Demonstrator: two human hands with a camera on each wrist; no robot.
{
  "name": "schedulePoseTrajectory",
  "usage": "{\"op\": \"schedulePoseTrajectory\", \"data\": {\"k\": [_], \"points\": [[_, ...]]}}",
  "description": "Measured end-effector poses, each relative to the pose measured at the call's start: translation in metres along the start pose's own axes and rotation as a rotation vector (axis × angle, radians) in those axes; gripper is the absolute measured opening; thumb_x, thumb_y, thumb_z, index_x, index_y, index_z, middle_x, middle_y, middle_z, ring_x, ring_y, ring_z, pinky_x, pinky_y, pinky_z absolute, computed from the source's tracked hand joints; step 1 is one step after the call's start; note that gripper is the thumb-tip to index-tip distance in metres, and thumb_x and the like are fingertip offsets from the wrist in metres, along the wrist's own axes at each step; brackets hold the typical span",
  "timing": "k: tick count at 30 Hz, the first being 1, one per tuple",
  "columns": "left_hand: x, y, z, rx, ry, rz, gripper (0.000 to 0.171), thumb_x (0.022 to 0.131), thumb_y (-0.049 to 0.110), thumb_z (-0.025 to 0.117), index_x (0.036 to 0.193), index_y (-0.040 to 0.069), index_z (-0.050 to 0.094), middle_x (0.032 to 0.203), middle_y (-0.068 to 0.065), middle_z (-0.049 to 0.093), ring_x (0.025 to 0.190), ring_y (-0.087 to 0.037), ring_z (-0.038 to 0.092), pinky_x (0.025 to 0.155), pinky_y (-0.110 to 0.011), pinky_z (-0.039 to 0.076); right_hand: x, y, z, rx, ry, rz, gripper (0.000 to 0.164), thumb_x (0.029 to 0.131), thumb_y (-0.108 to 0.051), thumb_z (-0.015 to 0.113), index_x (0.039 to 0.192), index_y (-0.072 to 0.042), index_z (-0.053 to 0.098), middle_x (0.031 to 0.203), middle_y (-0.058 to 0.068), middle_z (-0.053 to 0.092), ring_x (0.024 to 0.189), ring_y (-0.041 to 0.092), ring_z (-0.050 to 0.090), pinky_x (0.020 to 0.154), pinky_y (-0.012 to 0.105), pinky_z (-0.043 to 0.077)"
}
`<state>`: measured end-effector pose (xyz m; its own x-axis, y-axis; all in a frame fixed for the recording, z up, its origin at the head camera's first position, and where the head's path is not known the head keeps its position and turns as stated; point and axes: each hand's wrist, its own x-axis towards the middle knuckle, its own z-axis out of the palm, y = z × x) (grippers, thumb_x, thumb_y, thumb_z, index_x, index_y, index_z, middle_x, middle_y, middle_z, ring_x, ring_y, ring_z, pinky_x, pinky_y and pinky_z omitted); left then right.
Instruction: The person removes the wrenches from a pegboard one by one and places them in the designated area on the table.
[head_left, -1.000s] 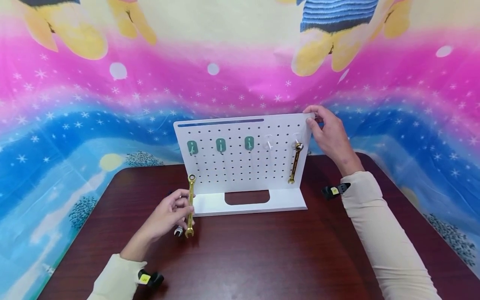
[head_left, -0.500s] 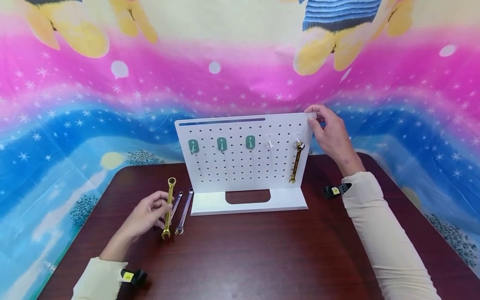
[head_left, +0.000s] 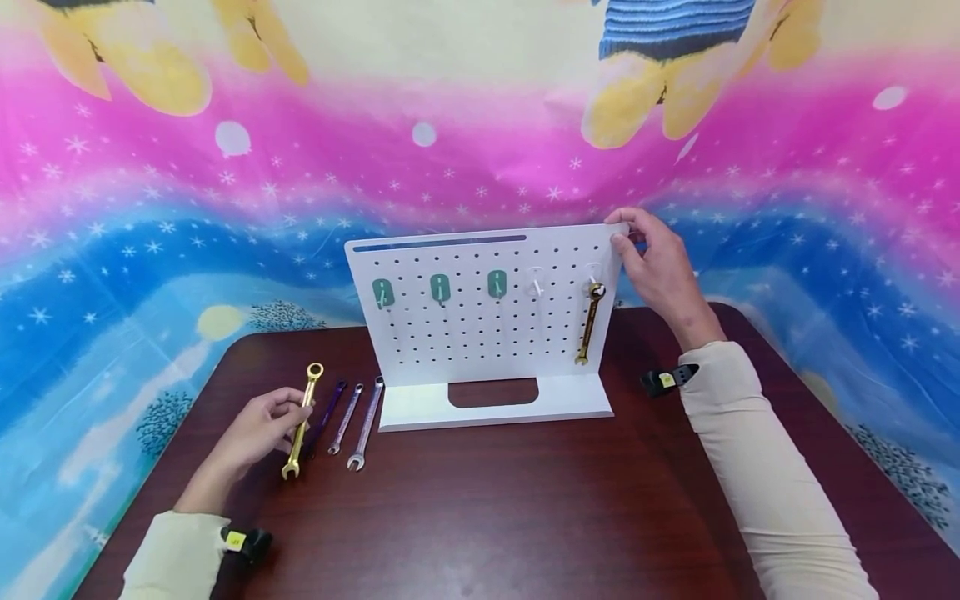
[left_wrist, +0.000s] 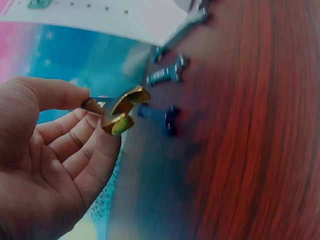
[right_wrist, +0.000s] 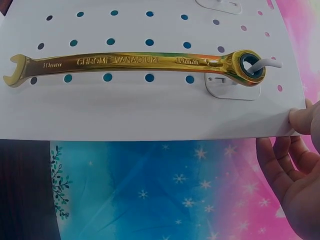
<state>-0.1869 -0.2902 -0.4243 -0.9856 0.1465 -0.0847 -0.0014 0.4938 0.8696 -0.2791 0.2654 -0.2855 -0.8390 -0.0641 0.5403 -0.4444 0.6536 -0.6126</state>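
My left hand [head_left: 258, 429] pinches a gold combination wrench [head_left: 303, 422] between thumb and fingers, its ring end up and its open end down, over the left of the table. In the left wrist view the wrench's open jaw [left_wrist: 122, 111] points toward the camera. My right hand [head_left: 660, 262] grips the top right corner of a white pegboard [head_left: 480, 333]. From the board's rightmost hook hangs another gold wrench [right_wrist: 145, 64], marked 10mm, by its ring end. A dark purple wrench [head_left: 327, 414] and two silver wrenches [head_left: 364, 425] lie between my left hand and the board.
Three green-backed hooks [head_left: 440, 288] and a clear-backed hook [head_left: 536, 282] on the board hold nothing. The board's base [head_left: 420, 406] has a cutout and stands on the dark wooden table [head_left: 480, 508]. A printed cloth [head_left: 480, 133] hangs behind.
My left hand has moved left with the gold wrench, away from the board's lower left corner, uncovering the wrenches on the table. The right hand stays on the board's corner.
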Motion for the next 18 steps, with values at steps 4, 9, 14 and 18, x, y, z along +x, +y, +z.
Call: {"op": "schedulePoseTrajectory", "data": {"k": [4,9,14,18], "points": [[0.003,-0.009,-0.007,0.032,-0.023,-0.004,0.029,0.106,0.013,0.058,0.121,-0.011,0.055,0.088,-0.014,0.066,0.073,-0.024,0.062,0.062,-0.039,0.059,0.000,0.000,-0.001,0.001,0.000,0.002,0.032,0.109,-0.020,0.052,0.140,-0.014,0.056,0.125,0.012,0.059,0.108,0.027,0.057,0.087,0.049,0.053],[0.007,-0.021,-0.011,0.040,-0.043,-0.036,0.028,0.106,0.014,0.058,0.118,-0.011,0.056,0.086,-0.012,0.066,0.070,-0.023,0.062,0.060,-0.039,0.059,0.000,0.001,-0.001,0.004,0.008,0.002,0.031,0.109,-0.020,0.052,0.139,-0.013,0.056,0.125,0.012,0.059,0.108,0.026,0.057,0.088,0.049,0.053],[0.011,-0.028,-0.008,0.062,-0.034,-0.061,0.027,0.106,0.016,0.058,0.116,-0.010,0.058,0.082,-0.009,0.065,0.066,-0.022,0.060,0.057,-0.038,0.059,0.000,0.001,-0.001,0.003,0.007,0.005,0.032,0.109,-0.020,0.052,0.140,-0.014,0.056,0.126,0.012,0.059,0.108,0.027,0.057,0.087,0.049,0.053],[0.012,-0.027,-0.007,0.126,-0.027,-0.063,0.026,0.105,0.016,0.059,0.114,-0.009,0.059,0.077,-0.007,0.061,0.062,-0.023,0.057,0.056,-0.037,0.059,0.000,0.001,-0.001,0.011,-0.005,0.012,0.031,0.109,-0.021,0.052,0.139,-0.014,0.056,0.126,0.011,0.059,0.109,0.026,0.056,0.089,0.049,0.053]]}}
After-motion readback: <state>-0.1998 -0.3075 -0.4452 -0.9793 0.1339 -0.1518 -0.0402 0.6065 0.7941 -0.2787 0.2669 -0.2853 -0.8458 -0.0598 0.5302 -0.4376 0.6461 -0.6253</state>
